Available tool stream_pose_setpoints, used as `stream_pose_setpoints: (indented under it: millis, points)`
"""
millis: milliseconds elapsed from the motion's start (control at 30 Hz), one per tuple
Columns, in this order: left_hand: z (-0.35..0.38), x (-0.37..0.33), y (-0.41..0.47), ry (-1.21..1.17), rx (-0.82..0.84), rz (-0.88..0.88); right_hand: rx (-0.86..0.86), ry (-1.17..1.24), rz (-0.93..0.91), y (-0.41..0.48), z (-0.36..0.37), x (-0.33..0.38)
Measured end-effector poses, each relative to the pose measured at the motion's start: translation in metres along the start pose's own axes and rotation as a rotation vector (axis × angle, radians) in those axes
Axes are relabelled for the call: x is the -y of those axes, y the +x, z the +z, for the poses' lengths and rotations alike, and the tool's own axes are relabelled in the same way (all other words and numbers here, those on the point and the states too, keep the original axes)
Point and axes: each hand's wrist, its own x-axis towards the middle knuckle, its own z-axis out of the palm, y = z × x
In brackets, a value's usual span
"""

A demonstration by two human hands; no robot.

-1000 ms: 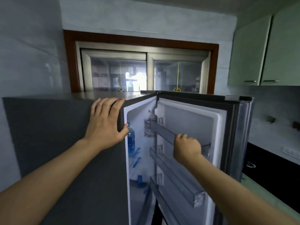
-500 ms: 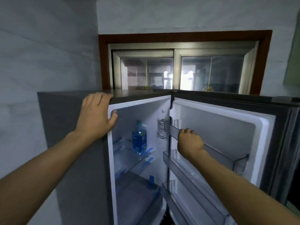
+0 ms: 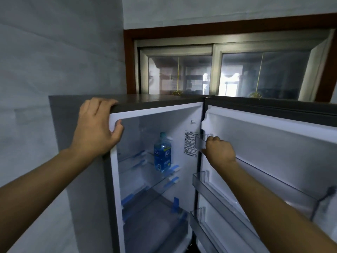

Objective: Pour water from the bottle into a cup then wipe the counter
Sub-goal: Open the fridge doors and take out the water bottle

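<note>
A clear water bottle [image 3: 162, 152] with a blue label and a blue-green cap stands upright on the upper glass shelf [image 3: 145, 172] inside the open fridge [image 3: 87, 179]. My left hand [image 3: 96, 128] grips the fridge's top left corner, fingers bent over the top edge and thumb on the white inner frame. My right hand [image 3: 219, 151] holds the rail of the top door shelf [image 3: 199, 141], fingers curled round it. Both hands are apart from the bottle, which stands between them. No cup or counter shows in this view.
The fridge door [image 3: 273, 143] stands wide open to the right, with two more clear door shelves [image 3: 218, 190] below my right hand. The inner shelves carry blue tape strips. A wood-framed window [image 3: 228, 70] is behind the fridge and a grey wall [image 3: 54, 52] is on the left.
The door has swung further open and my view has turned left, so the fridge interior and bottle show in full. My right hand slid along the door shelf toward the hinge. The left hand stayed.
</note>
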Motion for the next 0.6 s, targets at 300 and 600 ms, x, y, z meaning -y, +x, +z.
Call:
stream_pose_setpoints:
  millis: [300, 600]
  points:
    - [0.024, 0.029, -0.002, -0.065, -0.042, 0.027, -0.059, 0.016, -0.046, 0.001, 0.017, -0.054]
    - [0.032, 0.041, -0.005, -0.085, -0.107, 0.097, -0.054, 0.150, -0.096, 0.023, 0.043, -0.110]
